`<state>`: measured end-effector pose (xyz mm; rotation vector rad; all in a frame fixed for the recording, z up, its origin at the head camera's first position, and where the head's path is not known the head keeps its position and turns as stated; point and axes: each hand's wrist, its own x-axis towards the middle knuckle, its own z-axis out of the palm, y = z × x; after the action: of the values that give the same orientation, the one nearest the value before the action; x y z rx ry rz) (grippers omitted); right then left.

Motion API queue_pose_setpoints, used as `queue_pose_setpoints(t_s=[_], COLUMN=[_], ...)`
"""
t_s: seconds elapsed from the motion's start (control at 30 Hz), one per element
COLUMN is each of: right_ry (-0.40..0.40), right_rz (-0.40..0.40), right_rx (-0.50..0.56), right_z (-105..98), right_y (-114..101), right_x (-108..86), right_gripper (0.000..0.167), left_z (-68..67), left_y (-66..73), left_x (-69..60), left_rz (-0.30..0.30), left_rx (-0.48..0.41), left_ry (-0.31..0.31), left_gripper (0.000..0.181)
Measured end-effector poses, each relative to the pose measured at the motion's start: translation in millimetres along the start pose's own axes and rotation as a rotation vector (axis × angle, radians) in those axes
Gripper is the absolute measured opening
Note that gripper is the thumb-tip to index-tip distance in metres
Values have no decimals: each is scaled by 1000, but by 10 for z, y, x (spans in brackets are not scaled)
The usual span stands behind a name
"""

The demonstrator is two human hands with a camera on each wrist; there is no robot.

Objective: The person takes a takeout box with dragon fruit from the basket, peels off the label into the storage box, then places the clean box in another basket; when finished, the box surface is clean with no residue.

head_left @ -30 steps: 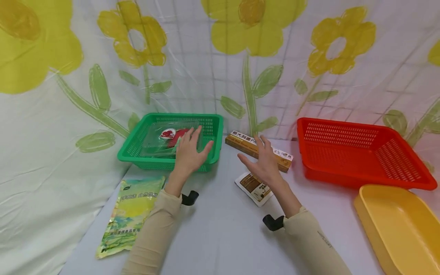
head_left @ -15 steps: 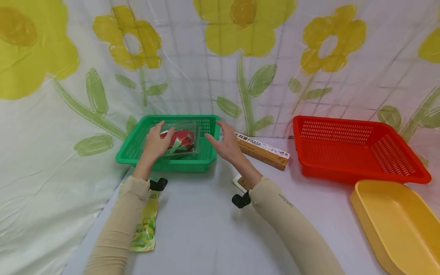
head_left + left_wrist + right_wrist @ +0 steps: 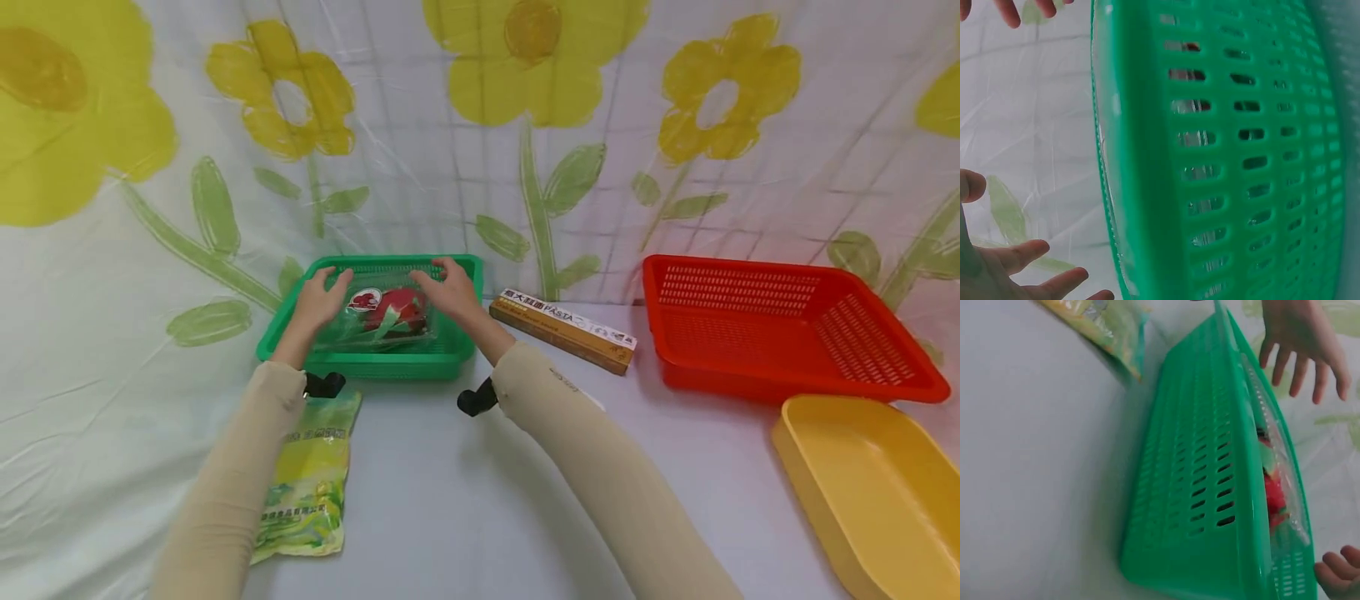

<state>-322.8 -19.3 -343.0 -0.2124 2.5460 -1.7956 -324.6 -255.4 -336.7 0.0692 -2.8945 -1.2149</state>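
Note:
A clear plastic box with a round red-and-white label lies in the green basket. Something red and green shows through its lid. My left hand hovers over the basket's left part, fingers spread. Over the right part is my right hand, its thumb and fingers apart. Neither hand visibly grips the box. In the right wrist view, both the left hand and the right hand are above the basket's rim. The left wrist view has the left hand beside the basket wall.
A yellow-green food bag lies in front of the basket, partly under the left arm. Right of the basket are a pasta box, a red basket and a yellow tray. A white packet is almost hidden behind the right sleeve.
Both hands have moved left. The right hand has come from over the pasta box to the green basket's right side; the left hand has shifted to the basket's left side.

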Motion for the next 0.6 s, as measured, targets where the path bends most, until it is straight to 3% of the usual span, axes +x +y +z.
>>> queue_pose_setpoints(t_s=[0.23, 0.6], right_ry=[-22, -1], right_rz=[72, 229], right_rx=[11, -8], right_z=[170, 350], right_y=[6, 91], right_x=[88, 139], right_gripper=[62, 64], left_z=[-26, 35], left_y=[-52, -282], left_x=[80, 127], left_rz=[-46, -133], left_rx=[-24, 37], left_ry=[-17, -95], left_gripper=[85, 85])
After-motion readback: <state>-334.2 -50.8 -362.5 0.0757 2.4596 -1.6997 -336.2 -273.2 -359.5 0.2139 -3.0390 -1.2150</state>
